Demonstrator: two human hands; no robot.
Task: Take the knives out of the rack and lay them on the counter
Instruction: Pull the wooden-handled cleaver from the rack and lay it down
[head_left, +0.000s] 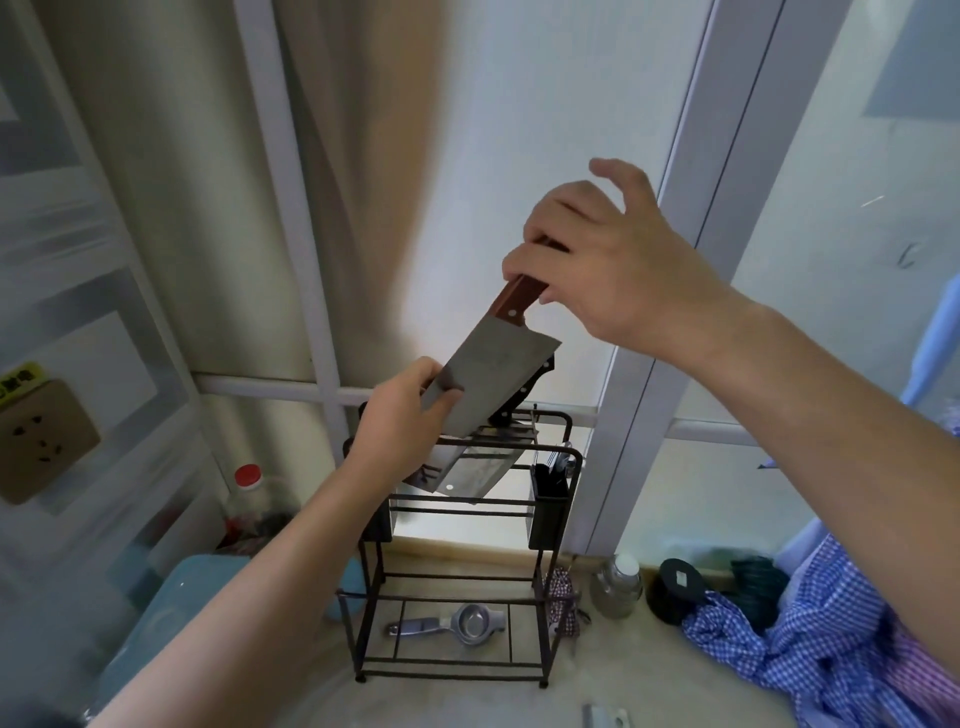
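Nearest us, on the beige table (649, 670), lay a checked blue cloth (810, 644) at the right and a teal box (171, 629) at the left. Between them stood the black wire rack (457, 670), with a metal squeezer (452, 623) lying on its bottom shelf. A jar (618, 584) and a dark round lid (675, 590) sat just right of the rack. Higher up, a second cleaver (462, 470) still rested in the rack's top slots, beside a black-handled knife (524, 392). Our left hand (400, 421) pinched the lower end of the cleaver (488, 384) blade, thumb on its face. Our right hand (608, 260) closed its fingers on the wooden handle, little finger raised. We held the cleaver tilted in the air above the rack, clear of the table.
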